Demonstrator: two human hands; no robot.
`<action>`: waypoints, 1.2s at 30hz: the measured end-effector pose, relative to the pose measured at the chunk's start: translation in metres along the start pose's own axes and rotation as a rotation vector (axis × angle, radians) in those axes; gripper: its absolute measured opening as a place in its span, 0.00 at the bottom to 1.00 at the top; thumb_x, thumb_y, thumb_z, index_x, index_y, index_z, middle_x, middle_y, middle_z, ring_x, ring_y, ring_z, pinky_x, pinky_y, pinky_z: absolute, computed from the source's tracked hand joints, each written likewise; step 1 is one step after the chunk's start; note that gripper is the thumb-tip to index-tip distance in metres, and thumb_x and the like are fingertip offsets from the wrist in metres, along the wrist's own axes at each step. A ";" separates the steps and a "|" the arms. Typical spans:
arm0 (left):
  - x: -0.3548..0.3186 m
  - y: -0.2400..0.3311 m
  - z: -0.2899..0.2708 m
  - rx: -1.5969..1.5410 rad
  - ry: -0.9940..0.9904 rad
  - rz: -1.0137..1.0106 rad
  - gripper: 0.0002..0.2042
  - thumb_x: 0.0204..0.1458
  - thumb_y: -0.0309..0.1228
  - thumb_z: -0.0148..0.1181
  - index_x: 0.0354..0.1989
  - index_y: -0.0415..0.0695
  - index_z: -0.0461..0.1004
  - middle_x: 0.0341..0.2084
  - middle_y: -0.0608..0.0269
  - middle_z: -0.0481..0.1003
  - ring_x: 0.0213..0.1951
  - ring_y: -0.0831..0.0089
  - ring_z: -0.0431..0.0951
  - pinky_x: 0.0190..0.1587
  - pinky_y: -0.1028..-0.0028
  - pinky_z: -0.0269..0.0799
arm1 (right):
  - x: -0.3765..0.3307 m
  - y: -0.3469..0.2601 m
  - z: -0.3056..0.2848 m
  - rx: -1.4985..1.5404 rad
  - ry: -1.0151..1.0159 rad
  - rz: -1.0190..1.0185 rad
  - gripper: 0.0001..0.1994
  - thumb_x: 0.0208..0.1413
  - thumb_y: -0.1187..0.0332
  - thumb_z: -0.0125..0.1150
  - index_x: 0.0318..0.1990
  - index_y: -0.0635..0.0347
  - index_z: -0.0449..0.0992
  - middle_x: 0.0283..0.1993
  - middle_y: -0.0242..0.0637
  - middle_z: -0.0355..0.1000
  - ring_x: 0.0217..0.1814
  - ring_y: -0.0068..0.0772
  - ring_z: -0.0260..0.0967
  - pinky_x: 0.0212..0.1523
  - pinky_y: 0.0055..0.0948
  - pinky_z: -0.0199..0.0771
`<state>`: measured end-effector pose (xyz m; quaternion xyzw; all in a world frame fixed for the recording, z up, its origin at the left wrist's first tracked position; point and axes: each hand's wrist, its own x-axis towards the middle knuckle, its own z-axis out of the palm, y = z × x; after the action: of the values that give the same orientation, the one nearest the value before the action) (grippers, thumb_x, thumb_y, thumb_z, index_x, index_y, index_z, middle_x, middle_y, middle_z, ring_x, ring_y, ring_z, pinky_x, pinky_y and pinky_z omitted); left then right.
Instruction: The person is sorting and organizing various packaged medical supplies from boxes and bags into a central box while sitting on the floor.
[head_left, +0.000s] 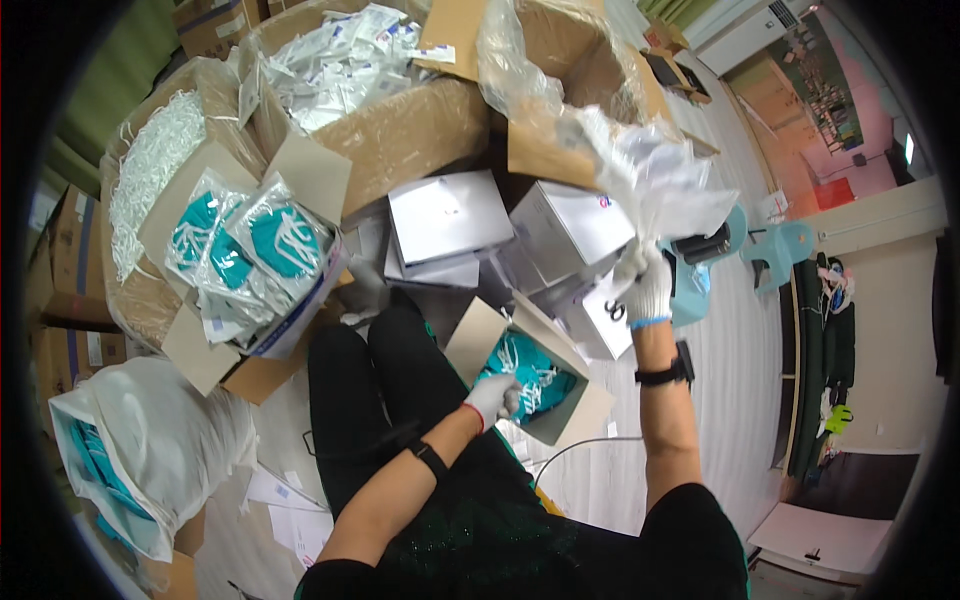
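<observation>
My right hand (pixel 643 286), in a white knit glove with a blue cuff, is raised and closed on a bunch of translucent plastic bags (pixel 665 190). The bags fan out beyond the fingers, blurred. In a white glove with a red cuff, my left hand (pixel 494 398) is at the near left side of an open carton (pixel 573 428). Its fingers are curled; what they hold, if anything, is hidden. Inside the carton lie teal fabric items (pixel 540 372) with white cords. A small black scissors-like shape (pixel 615 310) shows on a white box below my right hand.
Bagged teal items (pixel 290 243) fill an open carton at left. Behind it are white cords (pixel 155 165) and a large carton of white packets (pixel 340 60). White boxes (pixel 450 213) stand ahead. A white sack (pixel 195 430) sits lower left, a light-blue stool (pixel 690 290) at right.
</observation>
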<state>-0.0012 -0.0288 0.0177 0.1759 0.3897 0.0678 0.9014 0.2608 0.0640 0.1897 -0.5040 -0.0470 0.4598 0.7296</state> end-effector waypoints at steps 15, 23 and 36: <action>-0.078 0.096 -0.021 0.384 0.261 0.496 0.09 0.56 0.33 0.55 0.38 0.40 0.75 0.27 0.63 0.77 0.29 0.78 0.77 0.33 0.76 0.73 | 0.224 -0.060 0.164 -1.436 0.270 -0.992 0.30 0.60 0.51 0.52 0.59 0.70 0.65 0.55 0.50 0.69 0.58 0.39 0.66 0.59 0.32 0.62; -0.196 0.225 -0.137 0.418 1.546 1.088 0.12 0.47 0.31 0.64 0.38 0.39 0.75 0.30 0.55 0.78 0.33 0.68 0.78 0.38 0.69 0.73 | 0.043 0.068 0.154 -1.085 -0.381 -0.692 0.11 0.63 0.69 0.51 0.47 0.65 0.75 0.35 0.33 0.73 0.35 0.19 0.69 0.39 0.19 0.69; -0.195 0.269 -0.127 1.279 1.692 1.322 0.08 0.52 0.37 0.58 0.32 0.46 0.76 0.29 0.56 0.74 0.34 0.57 0.75 0.40 0.59 0.68 | -0.094 0.137 0.091 -0.825 -0.491 -0.251 0.08 0.61 0.75 0.52 0.44 0.67 0.75 0.30 0.31 0.73 0.28 0.16 0.66 0.30 0.17 0.68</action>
<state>-0.2230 0.2038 0.1691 0.6453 0.6468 0.3976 -0.0850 0.0731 0.0687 0.1645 -0.6181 -0.4558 0.4166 0.4865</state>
